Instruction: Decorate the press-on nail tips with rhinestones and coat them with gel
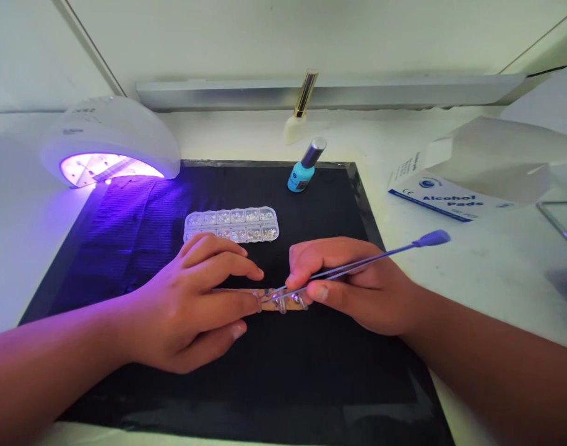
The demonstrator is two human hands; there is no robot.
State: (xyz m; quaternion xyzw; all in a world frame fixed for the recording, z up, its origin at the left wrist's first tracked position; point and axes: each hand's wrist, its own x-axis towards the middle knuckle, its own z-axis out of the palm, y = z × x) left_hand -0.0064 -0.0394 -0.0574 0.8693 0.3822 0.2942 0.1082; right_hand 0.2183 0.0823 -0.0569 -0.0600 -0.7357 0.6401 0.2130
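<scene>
Fingers spread, my left hand point(195, 303) lies over the left part of a narrow tan strip point(267, 306), with one fingertip pressing near a clear nail tip. Several clear nail tips point(282, 303) lie across the strip, and small shiny stones show on it. My right hand point(353, 279) is closed around slim tweezers point(380, 254), pinched between thumb and forefinger. The tweezers' points reach the strip beside my left fingertip; whether they hold anything is too small to tell. Just beyond my left hand is a clear compartment case point(231, 224) of tiny rhinestones.
A white nail lamp point(111, 133) glows purple at the back left. On the black mat point(265, 371) stands a turquoise polish bottle point(302, 173); behind it is a white bottle with a gold-and-black cap point(302, 108). An opened alcohol pads box point(455, 195) sits at right.
</scene>
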